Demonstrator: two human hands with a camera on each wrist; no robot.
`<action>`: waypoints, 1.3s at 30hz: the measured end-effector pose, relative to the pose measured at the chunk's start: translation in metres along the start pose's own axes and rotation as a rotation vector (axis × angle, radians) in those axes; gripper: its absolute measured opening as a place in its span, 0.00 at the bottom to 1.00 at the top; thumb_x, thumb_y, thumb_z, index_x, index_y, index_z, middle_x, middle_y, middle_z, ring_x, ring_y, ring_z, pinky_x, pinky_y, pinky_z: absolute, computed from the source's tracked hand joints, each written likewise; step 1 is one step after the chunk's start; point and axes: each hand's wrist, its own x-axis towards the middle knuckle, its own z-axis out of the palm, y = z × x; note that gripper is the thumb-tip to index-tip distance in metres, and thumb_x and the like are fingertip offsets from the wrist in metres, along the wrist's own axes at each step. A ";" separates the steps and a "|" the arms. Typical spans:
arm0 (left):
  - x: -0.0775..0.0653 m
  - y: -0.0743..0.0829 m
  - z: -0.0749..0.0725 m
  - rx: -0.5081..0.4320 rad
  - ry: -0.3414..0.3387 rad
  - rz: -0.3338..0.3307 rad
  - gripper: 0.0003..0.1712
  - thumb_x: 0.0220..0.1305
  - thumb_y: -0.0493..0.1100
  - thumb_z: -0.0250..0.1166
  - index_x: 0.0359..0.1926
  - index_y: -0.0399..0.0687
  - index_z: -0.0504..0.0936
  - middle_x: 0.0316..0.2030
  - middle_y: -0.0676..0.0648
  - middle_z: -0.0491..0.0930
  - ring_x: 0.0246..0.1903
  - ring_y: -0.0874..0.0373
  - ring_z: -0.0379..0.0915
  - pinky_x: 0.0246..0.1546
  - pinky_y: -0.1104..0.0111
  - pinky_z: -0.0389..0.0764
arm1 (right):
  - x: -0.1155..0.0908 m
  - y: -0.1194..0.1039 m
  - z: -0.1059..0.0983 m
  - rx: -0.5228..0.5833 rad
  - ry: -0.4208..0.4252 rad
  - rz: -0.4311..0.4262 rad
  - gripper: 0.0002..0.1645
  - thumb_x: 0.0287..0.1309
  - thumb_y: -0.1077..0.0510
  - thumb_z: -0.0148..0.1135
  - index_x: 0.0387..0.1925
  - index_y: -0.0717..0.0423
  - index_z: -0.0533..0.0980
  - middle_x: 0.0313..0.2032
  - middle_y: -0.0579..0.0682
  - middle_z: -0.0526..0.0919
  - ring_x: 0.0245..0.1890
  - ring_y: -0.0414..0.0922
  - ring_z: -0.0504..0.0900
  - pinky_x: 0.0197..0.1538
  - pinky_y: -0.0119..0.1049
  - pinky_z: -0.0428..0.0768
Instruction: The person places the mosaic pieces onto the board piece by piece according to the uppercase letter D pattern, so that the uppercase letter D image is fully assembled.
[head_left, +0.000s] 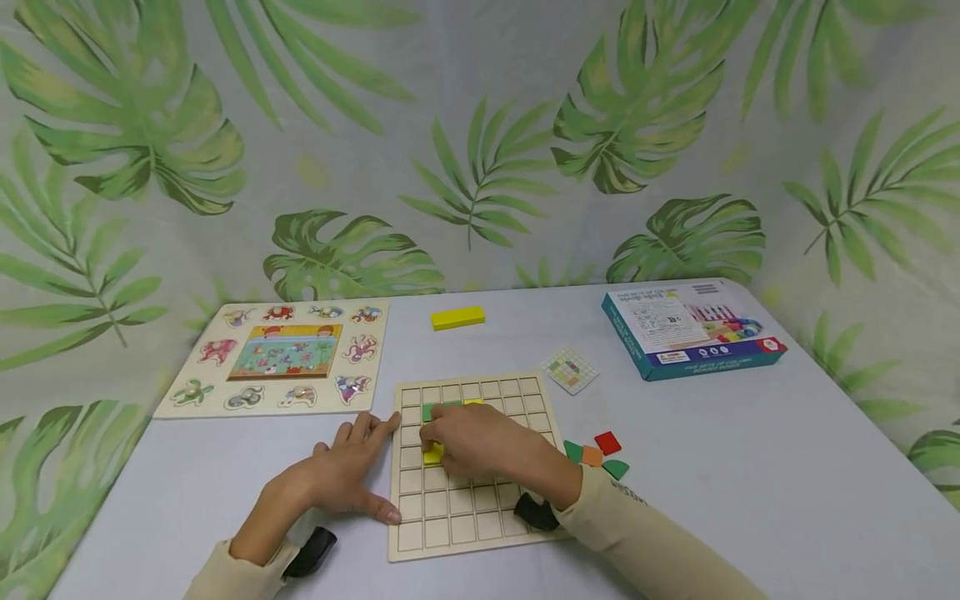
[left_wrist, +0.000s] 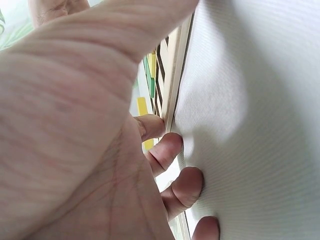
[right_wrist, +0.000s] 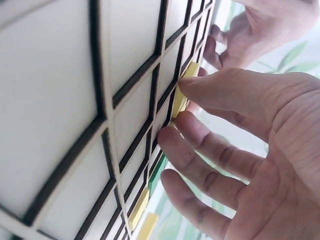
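A wooden grid board (head_left: 461, 531) lies flat on the white cloth. Over its left half, my right hand (head_left: 480, 442) pinches a yellow tile (right_wrist: 180, 100) between thumb and fingertips, low in a cell. The tile (head_left: 433, 454) partly shows in the head view. Green tiles (head_left: 428, 412) and another yellow tile (head_left: 472, 402) sit in a row above, partly covered by that hand. My left hand (head_left: 337, 479) rests with spread fingers against the board's left edge, its thumb at the lower part. In the left wrist view, fingertips (left_wrist: 187, 182) touch the cloth along that edge.
Right of the board lie loose green (head_left: 616, 468), orange (head_left: 592, 456) and red (head_left: 607, 442) tiles. Behind them are a patterned card (head_left: 572, 371) and a flat box (head_left: 690, 329). A yellow block (head_left: 457, 317) lies at the back, a sea-animal puzzle (head_left: 381, 321) at left.
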 end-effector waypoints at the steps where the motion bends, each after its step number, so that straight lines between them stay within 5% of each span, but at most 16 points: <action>1: 0.000 0.000 0.000 0.001 0.001 0.000 0.75 0.37 0.68 0.79 0.78 0.43 0.51 0.62 0.39 0.60 0.59 0.42 0.58 0.41 0.50 0.64 | 0.000 0.000 0.000 -0.002 -0.003 0.003 0.16 0.58 0.62 0.67 0.46 0.44 0.85 0.43 0.42 0.81 0.35 0.34 0.75 0.37 0.30 0.78; 16: 0.001 0.003 -0.001 0.013 -0.002 0.013 0.75 0.36 0.68 0.80 0.78 0.42 0.50 0.62 0.38 0.61 0.58 0.41 0.58 0.41 0.47 0.66 | -0.004 -0.003 -0.003 -0.006 -0.056 0.044 0.15 0.64 0.56 0.66 0.50 0.39 0.85 0.42 0.40 0.78 0.34 0.33 0.72 0.35 0.30 0.77; 31: 0.000 0.001 -0.002 0.000 -0.008 0.023 0.74 0.39 0.66 0.80 0.78 0.42 0.49 0.63 0.37 0.60 0.59 0.40 0.58 0.40 0.48 0.64 | -0.002 0.001 -0.001 -0.041 -0.012 0.007 0.15 0.64 0.56 0.67 0.51 0.39 0.84 0.46 0.41 0.82 0.45 0.36 0.80 0.45 0.34 0.81; 39: 0.002 0.000 -0.001 0.012 -0.004 0.023 0.75 0.38 0.66 0.80 0.79 0.43 0.49 0.63 0.37 0.59 0.58 0.41 0.58 0.39 0.49 0.64 | -0.022 0.018 -0.005 0.056 0.035 0.002 0.16 0.64 0.59 0.65 0.52 0.46 0.82 0.49 0.43 0.83 0.50 0.41 0.82 0.54 0.39 0.79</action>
